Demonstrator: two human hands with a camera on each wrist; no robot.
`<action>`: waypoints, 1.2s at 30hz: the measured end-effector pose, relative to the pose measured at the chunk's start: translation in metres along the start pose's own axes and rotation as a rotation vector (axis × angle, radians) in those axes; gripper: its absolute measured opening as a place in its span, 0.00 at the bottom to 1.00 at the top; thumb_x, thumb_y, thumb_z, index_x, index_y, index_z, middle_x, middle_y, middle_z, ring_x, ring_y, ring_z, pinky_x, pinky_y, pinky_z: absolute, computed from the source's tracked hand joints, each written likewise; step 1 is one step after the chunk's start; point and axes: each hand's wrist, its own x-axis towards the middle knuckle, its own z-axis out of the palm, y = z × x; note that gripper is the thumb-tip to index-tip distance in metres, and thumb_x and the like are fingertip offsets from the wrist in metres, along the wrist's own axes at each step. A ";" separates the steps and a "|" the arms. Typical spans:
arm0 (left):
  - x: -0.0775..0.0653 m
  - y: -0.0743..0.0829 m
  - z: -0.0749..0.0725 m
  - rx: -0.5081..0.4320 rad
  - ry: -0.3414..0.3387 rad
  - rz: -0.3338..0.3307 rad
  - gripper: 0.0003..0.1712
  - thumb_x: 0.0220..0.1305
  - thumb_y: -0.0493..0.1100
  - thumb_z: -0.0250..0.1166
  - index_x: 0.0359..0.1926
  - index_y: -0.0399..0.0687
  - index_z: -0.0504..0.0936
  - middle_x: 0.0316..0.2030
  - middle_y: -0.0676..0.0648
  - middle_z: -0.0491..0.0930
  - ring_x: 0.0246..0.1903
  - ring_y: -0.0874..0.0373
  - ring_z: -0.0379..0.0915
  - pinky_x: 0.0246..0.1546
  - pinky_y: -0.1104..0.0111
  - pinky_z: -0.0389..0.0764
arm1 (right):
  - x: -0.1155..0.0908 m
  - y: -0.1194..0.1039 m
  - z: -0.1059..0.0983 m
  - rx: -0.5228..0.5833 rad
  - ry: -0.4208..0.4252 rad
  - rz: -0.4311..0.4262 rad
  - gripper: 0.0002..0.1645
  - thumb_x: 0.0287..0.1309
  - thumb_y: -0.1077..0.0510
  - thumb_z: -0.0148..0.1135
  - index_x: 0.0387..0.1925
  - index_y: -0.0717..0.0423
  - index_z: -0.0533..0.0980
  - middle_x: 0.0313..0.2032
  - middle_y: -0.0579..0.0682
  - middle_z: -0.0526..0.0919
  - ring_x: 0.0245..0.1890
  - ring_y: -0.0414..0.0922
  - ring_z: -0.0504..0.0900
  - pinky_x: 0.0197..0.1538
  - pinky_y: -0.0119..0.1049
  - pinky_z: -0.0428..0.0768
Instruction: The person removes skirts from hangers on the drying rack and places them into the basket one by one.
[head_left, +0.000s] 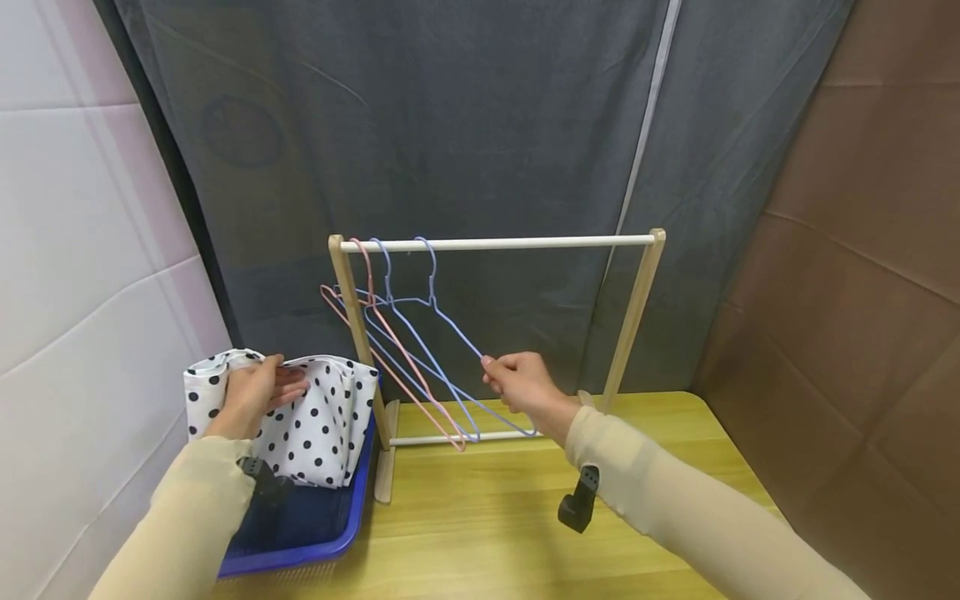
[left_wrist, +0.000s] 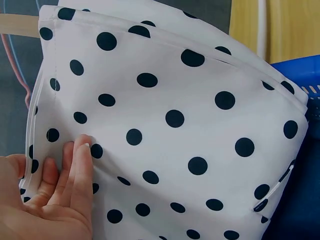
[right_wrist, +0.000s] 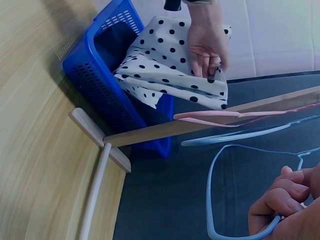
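Note:
My left hand [head_left: 258, 392] pinches the folded edge of a white cloth with black dots [head_left: 322, 429], its thumb at the edge and its fingers against the dotted face [left_wrist: 175, 100]. The folded cloth stands over a blue basket [head_left: 352, 512], where its lower part overlaps the inside. With thumb and fingers my right hand [head_left: 528, 387] grips the side of a blue hanger [head_left: 453, 323], whose hook is on the white rail [head_left: 525, 243]. In the right wrist view its fingers curl round the blue hanger [right_wrist: 210, 190].
Another blue hanger [head_left: 416, 337] and a pink hanger [head_left: 390, 329] hang at the rail's left end. The rack's wooden posts [head_left: 633, 317] stand on the yellow wood-grain table [head_left: 480, 533]. Grey curtain [head_left: 487, 117] lies behind, with a white wall left and a brown one right.

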 end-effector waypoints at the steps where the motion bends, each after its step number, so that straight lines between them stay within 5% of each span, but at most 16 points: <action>1: 0.001 -0.002 0.000 0.000 0.006 0.003 0.28 0.74 0.52 0.39 0.57 0.32 0.70 0.21 0.64 0.80 0.25 0.72 0.83 0.35 0.75 0.85 | 0.000 0.000 0.000 0.000 0.000 0.001 0.19 0.68 0.50 0.54 0.24 0.57 0.75 0.16 0.44 0.68 0.13 0.37 0.58 0.18 0.27 0.56; 17: -0.001 -0.015 0.006 -0.012 -0.055 -0.014 0.33 0.74 0.53 0.39 0.64 0.28 0.62 0.26 0.64 0.78 0.27 0.73 0.81 0.37 0.76 0.85 | -0.002 -0.001 0.001 0.009 -0.012 0.002 0.19 0.68 0.50 0.54 0.24 0.56 0.74 0.15 0.43 0.66 0.13 0.37 0.57 0.17 0.27 0.55; 20: -0.001 -0.016 0.007 0.035 -0.058 -0.007 0.36 0.74 0.53 0.40 0.69 0.28 0.56 0.43 0.46 0.83 0.30 0.75 0.79 0.41 0.76 0.85 | -0.002 -0.002 0.001 0.011 -0.010 0.002 0.19 0.68 0.50 0.54 0.24 0.57 0.74 0.15 0.43 0.66 0.13 0.37 0.57 0.17 0.27 0.55; 24: 0.000 -0.018 0.004 0.125 -0.093 -0.016 0.41 0.74 0.56 0.37 0.73 0.30 0.43 0.71 0.31 0.58 0.50 0.58 0.79 0.47 0.77 0.83 | -0.002 -0.003 0.001 0.012 -0.011 0.007 0.19 0.68 0.50 0.55 0.24 0.57 0.74 0.15 0.43 0.66 0.13 0.37 0.57 0.17 0.27 0.55; 27: 0.002 -0.022 0.001 0.151 -0.108 -0.013 0.44 0.74 0.60 0.37 0.74 0.32 0.38 0.72 0.30 0.54 0.68 0.42 0.63 0.56 0.69 0.81 | -0.002 -0.002 0.001 0.015 -0.009 0.010 0.19 0.68 0.50 0.55 0.24 0.57 0.74 0.15 0.43 0.67 0.13 0.36 0.57 0.17 0.27 0.55; 31: 0.005 -0.028 0.001 0.218 -0.060 0.013 0.45 0.72 0.62 0.41 0.74 0.34 0.41 0.72 0.28 0.53 0.71 0.37 0.57 0.61 0.57 0.78 | -0.001 -0.001 0.001 0.016 -0.003 0.012 0.19 0.68 0.50 0.55 0.24 0.57 0.75 0.15 0.43 0.67 0.13 0.36 0.57 0.17 0.26 0.56; 36: 0.004 -0.034 0.001 0.497 -0.073 0.055 0.46 0.71 0.61 0.45 0.73 0.32 0.42 0.70 0.23 0.50 0.68 0.30 0.55 0.62 0.45 0.73 | -0.001 -0.001 0.001 0.017 0.002 0.008 0.19 0.68 0.50 0.55 0.24 0.57 0.75 0.15 0.43 0.67 0.13 0.36 0.57 0.17 0.26 0.55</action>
